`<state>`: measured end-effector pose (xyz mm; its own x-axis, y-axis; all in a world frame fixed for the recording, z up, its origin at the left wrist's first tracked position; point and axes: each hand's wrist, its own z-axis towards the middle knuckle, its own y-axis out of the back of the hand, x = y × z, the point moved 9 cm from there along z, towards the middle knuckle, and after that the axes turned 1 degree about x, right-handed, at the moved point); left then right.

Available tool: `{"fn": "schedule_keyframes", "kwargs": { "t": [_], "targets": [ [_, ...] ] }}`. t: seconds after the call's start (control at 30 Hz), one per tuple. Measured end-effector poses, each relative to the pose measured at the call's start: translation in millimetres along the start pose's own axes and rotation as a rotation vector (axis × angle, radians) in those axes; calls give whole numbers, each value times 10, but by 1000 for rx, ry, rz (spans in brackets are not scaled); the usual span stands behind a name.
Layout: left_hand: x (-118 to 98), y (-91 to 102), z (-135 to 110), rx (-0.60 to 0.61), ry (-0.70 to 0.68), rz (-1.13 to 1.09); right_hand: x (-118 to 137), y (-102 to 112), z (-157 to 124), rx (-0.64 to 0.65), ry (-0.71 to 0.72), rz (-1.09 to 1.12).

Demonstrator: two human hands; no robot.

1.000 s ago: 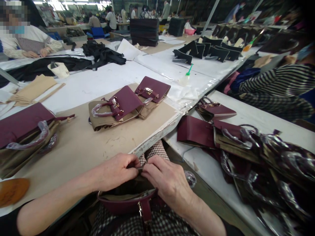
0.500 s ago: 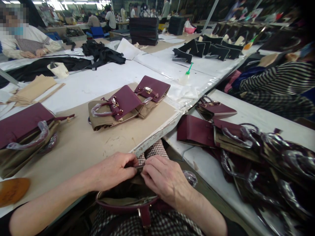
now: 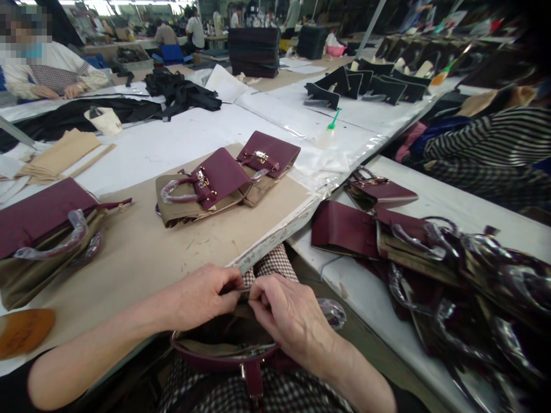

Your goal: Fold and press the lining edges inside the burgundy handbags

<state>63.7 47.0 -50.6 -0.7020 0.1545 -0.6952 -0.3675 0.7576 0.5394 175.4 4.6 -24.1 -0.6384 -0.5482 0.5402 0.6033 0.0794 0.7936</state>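
A burgundy handbag (image 3: 224, 355) with an open top sits on my lap, just below the table edge. My left hand (image 3: 202, 295) and my right hand (image 3: 288, 318) meet over its far rim, both with fingers pinched on the bag's upper edge. The tan lining shows inside the opening. A plastic-wrapped handle (image 3: 333, 312) pokes out behind my right hand.
Two small burgundy bags (image 3: 228, 180) lie on a tan board (image 3: 142, 252). Another bag (image 3: 38, 229) lies at left, with a brown oval piece (image 3: 23, 330) near it. A heap of burgundy bags (image 3: 434, 264) fills the right bench. A person in stripes sits at right, another at far left.
Both hands stay pinched on the bag's rim with only slight shifts. The view has drifted a little.
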Motion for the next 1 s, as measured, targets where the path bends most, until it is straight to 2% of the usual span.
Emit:
{"fn": "schedule_keyframes", "kwargs": {
  "t": [0.23, 0.37, 0.53, 0.6, 0.7, 0.8, 0.87, 0.93, 1.0],
  "targets": [
    [9, 85, 6, -86, 8, 123, 40, 44, -9, -8, 77, 231],
    [39, 89, 39, -86, 22, 148, 51, 70, -46, 46, 74, 261],
    [38, 100, 70, -120, 53, 113, 64, 154, -105, 45, 60, 228],
    [-16, 138, 63, -188, 10, 40, 27, 164, -115, 37, 24, 219],
    [-220, 140, 26, -229, -192, 62, -29, 140, -113, 44, -18, 210],
    [-412, 20, -20, -128, -358, 216, -45, 100, -98, 63, -25, 202],
    [-437, -49, -14, -30, -335, 240, -45, 100, -91, 55, -25, 201],
    [-427, -93, 14, 68, -258, 176, -46, 103, -97, 53, -24, 205],
    [-430, -101, 50, 113, -199, 80, -51, 94, -120, 78, -19, 219]
  ]
}}
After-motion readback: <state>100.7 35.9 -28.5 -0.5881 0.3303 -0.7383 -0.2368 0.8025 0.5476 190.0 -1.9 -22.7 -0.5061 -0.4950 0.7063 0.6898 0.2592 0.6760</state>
